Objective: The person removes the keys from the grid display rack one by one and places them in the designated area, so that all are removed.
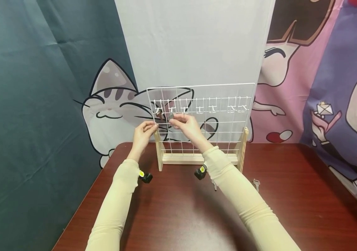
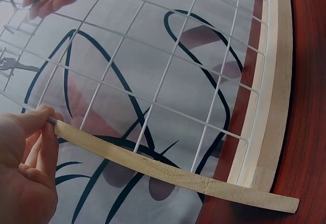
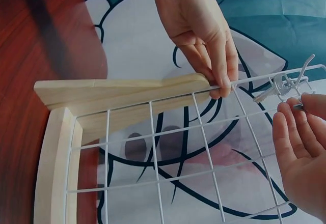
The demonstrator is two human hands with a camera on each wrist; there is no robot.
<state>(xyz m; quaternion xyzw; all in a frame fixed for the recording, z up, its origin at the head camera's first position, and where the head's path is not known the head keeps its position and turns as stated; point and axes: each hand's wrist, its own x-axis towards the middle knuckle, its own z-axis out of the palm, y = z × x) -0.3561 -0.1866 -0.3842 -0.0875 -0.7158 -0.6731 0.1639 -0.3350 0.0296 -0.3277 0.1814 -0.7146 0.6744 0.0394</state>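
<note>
A white wire grid rack stands on wooden feet, with a row of small white hooks along its upper part. At its left side, my left hand pinches the frame wire just above the top of the wooden upright. One key hangs from the leftmost hook. Thumb and fingertips of my right hand pinch another key, held up close to the second hook from the left. In the right wrist view, the fingers hide most of that held key.
On the dark red table lie a key at the right and another key, partly behind my right forearm. The rack's right upright stands beyond that arm. A printed cloth backdrop hangs behind.
</note>
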